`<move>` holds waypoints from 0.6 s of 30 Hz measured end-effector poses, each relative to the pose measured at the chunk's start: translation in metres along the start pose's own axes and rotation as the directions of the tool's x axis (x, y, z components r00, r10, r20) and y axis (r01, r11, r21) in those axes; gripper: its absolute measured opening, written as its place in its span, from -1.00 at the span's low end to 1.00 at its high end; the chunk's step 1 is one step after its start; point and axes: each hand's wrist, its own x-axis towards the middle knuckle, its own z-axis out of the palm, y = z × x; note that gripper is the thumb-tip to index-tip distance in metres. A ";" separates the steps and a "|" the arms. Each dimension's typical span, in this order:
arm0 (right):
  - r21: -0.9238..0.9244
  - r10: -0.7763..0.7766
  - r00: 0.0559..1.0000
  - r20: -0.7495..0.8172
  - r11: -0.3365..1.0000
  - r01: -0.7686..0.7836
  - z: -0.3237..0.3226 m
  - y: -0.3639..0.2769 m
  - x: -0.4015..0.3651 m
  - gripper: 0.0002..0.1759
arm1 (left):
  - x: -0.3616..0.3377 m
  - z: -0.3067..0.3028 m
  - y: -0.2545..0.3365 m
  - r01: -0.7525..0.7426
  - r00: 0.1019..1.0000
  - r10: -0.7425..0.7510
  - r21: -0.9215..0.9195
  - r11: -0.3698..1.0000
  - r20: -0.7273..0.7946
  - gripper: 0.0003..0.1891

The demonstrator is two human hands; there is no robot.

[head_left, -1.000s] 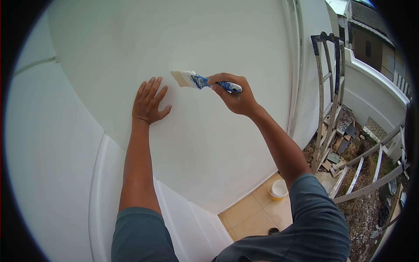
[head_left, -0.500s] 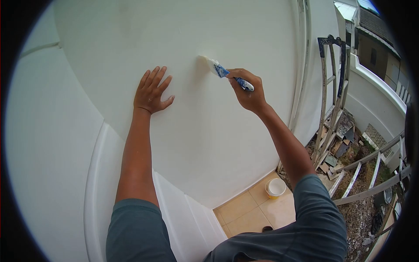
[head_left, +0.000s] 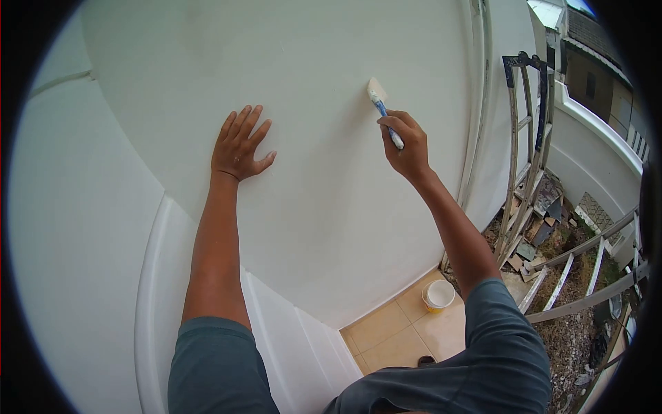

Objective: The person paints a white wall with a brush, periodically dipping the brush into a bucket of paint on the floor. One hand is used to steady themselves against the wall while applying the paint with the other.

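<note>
A paintbrush (head_left: pixel 386 117) with a blue and white handle is gripped in my right hand (head_left: pixel 407 145). Its pale bristles point up and rest against or very near the white wall (head_left: pixel 310 207); contact is hard to make out. To the left, my left hand (head_left: pixel 238 143) lies flat on the same wall with its fingers spread and nothing in it. Small white specks mark the back of that hand.
A white bucket (head_left: pixel 439 294) with a yellow base stands on the tan tiled floor (head_left: pixel 386 328) below. On the right, a metal ladder (head_left: pixel 514 138) leans above rubble and broken tiles (head_left: pixel 541 221). A curved metal railing (head_left: pixel 586 303) runs at lower right.
My right hand has moved the paintbrush to the right, and the brush has turned more upright. My left hand has stayed in place on the wall.
</note>
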 end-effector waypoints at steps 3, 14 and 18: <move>0.460 0.077 0.953 0.293 0.863 -0.211 -0.001 -0.037 -0.014 -0.89 | -0.002 0.000 0.002 0.006 1.000 -0.006 0.008 1.000 0.024 -0.31; -0.124 0.243 0.885 -0.397 0.941 -0.314 -0.032 0.079 -0.034 -0.88 | -0.003 -0.001 0.001 0.000 1.000 -0.001 -0.003 1.000 -0.017 -0.31; 0.196 0.124 0.977 0.176 0.968 -0.158 -0.010 -0.026 -0.056 -0.83 | -0.002 -0.002 0.000 -0.009 1.000 0.009 0.001 1.000 -0.029 -0.33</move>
